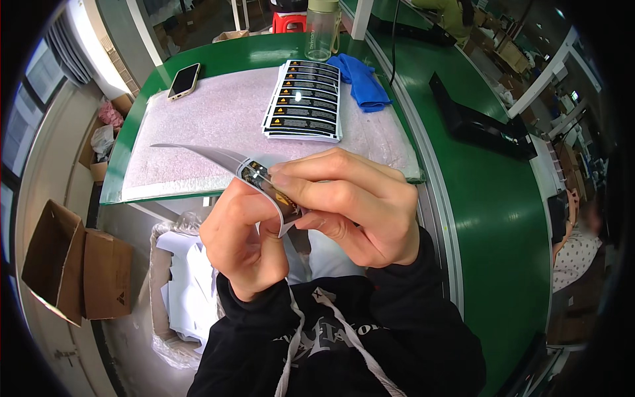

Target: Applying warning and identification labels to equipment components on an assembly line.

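Observation:
Both hands are raised close to the camera over the near edge of the green table (503, 218). My left hand (241, 241) grips a bent white backing sheet (198, 152) that curves away to the left. My right hand (350, 205) pinches a black and yellow warning label (268, 185) at the sheet's bent end, thumb and forefinger closed on it. The label's lower end is hidden by my fingers.
A stack of label sheets (304, 102) lies on a white foam mat (218, 126). A phone (184, 81), a blue cloth (362, 83) and a clear bottle (323, 30) sit farther back. A bag-lined bin (175, 298) and a cardboard box (73, 264) stand below left. A black part (476, 122) rests at right.

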The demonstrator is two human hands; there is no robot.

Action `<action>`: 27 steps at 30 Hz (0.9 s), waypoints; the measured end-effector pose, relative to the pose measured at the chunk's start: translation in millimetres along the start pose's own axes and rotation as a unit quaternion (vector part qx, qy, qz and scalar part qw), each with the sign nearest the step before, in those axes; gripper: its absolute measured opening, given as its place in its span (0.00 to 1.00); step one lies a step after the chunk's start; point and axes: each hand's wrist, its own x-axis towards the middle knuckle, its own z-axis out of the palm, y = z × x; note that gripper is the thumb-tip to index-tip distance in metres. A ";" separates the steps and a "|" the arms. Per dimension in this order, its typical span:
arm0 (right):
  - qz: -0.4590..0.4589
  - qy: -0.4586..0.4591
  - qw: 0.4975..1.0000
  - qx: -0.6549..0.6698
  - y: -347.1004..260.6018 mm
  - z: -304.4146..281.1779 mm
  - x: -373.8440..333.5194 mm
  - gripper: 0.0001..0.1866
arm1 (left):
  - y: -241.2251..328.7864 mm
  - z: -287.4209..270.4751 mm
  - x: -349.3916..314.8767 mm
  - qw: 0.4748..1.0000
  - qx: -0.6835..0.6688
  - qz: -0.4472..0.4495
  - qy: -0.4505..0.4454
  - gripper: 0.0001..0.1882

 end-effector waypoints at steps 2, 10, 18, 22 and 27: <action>0.001 -0.005 1.000 0.003 0.6 4.4 -2.2 0.14 | -0.3 -3.8 -3.1 1.000 0.013 -0.003 -0.001 0.10; -0.017 0.016 0.999 -0.026 5.3 18.9 -13.7 0.16 | 2.8 -6.4 -13.5 0.998 0.048 -0.026 0.021 0.09; -0.018 0.083 0.996 0.034 4.5 32.6 -21.1 0.19 | -0.9 -20.0 -27.9 0.999 0.048 -0.005 0.005 0.12; -0.008 0.030 0.997 0.064 5.5 27.3 -21.7 0.19 | -5.6 -32.3 -36.4 0.997 0.023 0.035 -0.065 0.26; -0.007 0.029 0.997 0.066 6.6 29.6 -23.5 0.20 | -3.2 -29.7 -38.8 0.997 0.046 0.025 -0.053 0.23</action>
